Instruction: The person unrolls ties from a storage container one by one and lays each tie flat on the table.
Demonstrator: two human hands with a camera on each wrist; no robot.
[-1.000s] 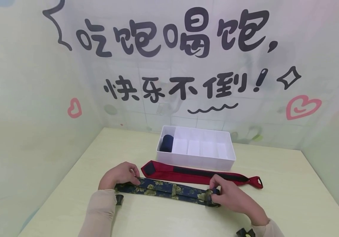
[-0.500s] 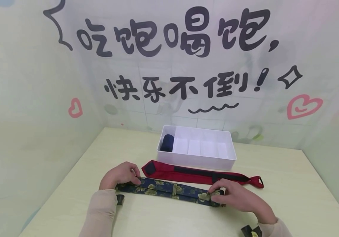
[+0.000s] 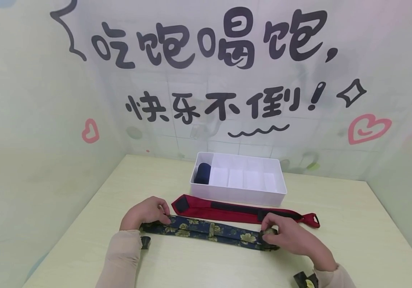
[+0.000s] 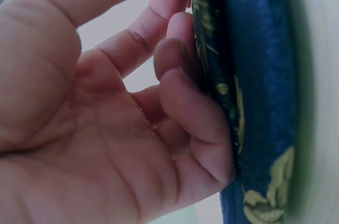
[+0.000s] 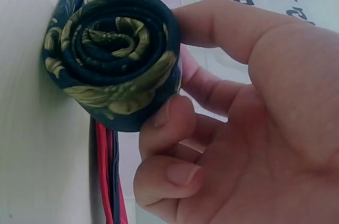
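A navy necktie (image 3: 195,229) with gold flowers lies lengthwise across the table, folded double. Its right end is wound into a coil (image 5: 119,83), which shows its spiral side in the right wrist view. My right hand (image 3: 292,237) grips this coil between thumb and fingers. At the other end, my left hand (image 3: 147,212) pinches the necktie's far edge with thumb and fingertips; the left wrist view shows the remaining fingers curled against the cloth (image 4: 259,75). Just behind lies a red necktie (image 3: 224,214), back side up, with a dark lining and a small loop at its right tip.
A white divided box (image 3: 240,196) stands behind the red necktie. In its leftmost compartment sits a dark blue roll (image 3: 203,174). Printed curtain walls (image 3: 206,140) border the pale wooden table (image 3: 198,268) at the back and sides.
My right hand has shifted its fingers on the coil and sits slightly farther right, the coil with it. The left hand stays in place.
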